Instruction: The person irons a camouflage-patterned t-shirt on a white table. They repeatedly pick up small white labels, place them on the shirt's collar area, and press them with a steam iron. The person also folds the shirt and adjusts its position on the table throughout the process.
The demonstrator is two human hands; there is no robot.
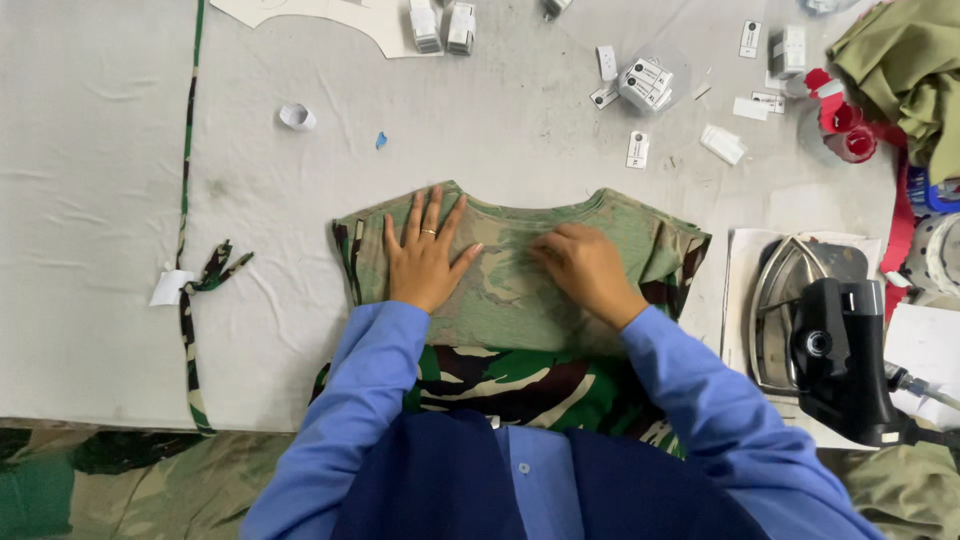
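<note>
A camouflage shirt (pixel 510 290) lies on the white padded table (pixel 90 200), neck edge away from me, its faded inner side up over a darker green and brown layer near the front edge. My left hand (pixel 425 255) rests flat on the left shoulder area, fingers spread, a ring on one finger. My right hand (pixel 585 270) presses on the middle of the shirt just below the neckline, fingers curled toward the left. Both arms wear blue sleeves.
A black-handled steam iron (pixel 815 320) rests on its stand at the right. A camouflage strip (pixel 190 290) runs down the left. Small white labels (pixel 645 85) and tags lie at the back; olive cloth (pixel 905 70) and red cups (pixel 850 130) are far right.
</note>
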